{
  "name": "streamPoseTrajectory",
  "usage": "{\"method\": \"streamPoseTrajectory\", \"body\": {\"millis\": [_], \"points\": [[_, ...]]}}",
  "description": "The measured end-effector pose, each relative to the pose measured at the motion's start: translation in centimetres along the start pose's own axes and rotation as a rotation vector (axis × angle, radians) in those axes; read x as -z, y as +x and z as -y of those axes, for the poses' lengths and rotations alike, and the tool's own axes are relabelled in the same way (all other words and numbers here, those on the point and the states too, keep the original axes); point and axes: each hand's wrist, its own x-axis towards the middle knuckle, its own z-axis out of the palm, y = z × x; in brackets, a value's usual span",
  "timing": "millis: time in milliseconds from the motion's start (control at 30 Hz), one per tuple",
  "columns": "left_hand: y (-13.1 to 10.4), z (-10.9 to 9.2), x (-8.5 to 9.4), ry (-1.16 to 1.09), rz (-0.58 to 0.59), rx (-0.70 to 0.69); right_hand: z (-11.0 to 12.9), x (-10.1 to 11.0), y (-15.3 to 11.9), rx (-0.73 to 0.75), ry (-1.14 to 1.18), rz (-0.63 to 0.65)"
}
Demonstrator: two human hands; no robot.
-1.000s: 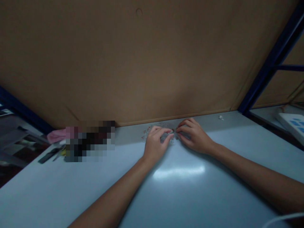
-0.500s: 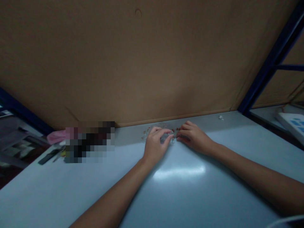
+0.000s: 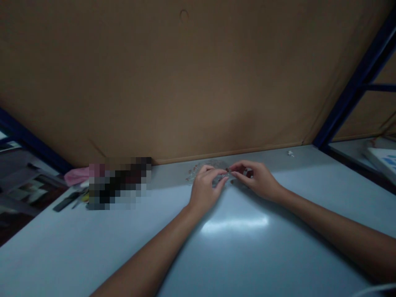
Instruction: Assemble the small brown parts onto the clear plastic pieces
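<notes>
My left hand (image 3: 206, 183) is closed in a pinch at the far side of the table, its thumb and fingertips around something small and clear. Facing it, my right hand (image 3: 255, 177) also pinches, with a tiny dark piece at its fingertips. The two sets of fingertips almost meet, and what lies between them is too small to name. Around and behind my left hand lies a scatter of small clear pieces with orange-brown bits (image 3: 192, 170). Part of this scatter is hidden by the fingers.
The grey table (image 3: 235, 255) meets a brown cardboard wall (image 3: 198, 90). At the left are a pink cloth-like thing (image 3: 77, 176), a dark flat object (image 3: 65, 202) and a blurred-out patch. A small white scrap (image 3: 290, 153) lies far right. Blue posts (image 3: 343, 95) flank the table.
My right hand has lifted slightly from the tabletop and brought its thumb and fingers together beside my left fingertips. My left hand has stayed nearly in place. The view has shifted a little.
</notes>
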Motion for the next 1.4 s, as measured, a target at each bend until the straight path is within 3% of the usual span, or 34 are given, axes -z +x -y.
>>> {"method": "streamPoseTrajectory", "body": {"millis": [300, 667, 1000, 1267, 1400], "points": [[-0.1, 0.3, -0.1, 0.043, -0.021, 0.026, -0.3, 0.3, 0.0, 0.110, -0.062, -0.019], [-0.1, 0.8, -0.3, 0.010, -0.033, -0.073, -0.3, 0.7, 0.1, 0.243, -0.154, 0.000], [0.0, 0.7, -0.2, 0.007, 0.040, -0.136, -0.2, 0.9, 0.2, 0.364, -0.302, 0.032], [0.2, 0.8, 0.1, -0.009, 0.017, -0.145, 0.1, 0.7, -0.2, 0.333, -0.251, -0.012], [0.6, 1.5, 0.6, 0.094, -0.079, 0.007, -0.7, 1.1, -0.1, 0.238, -0.274, -0.019]]}}
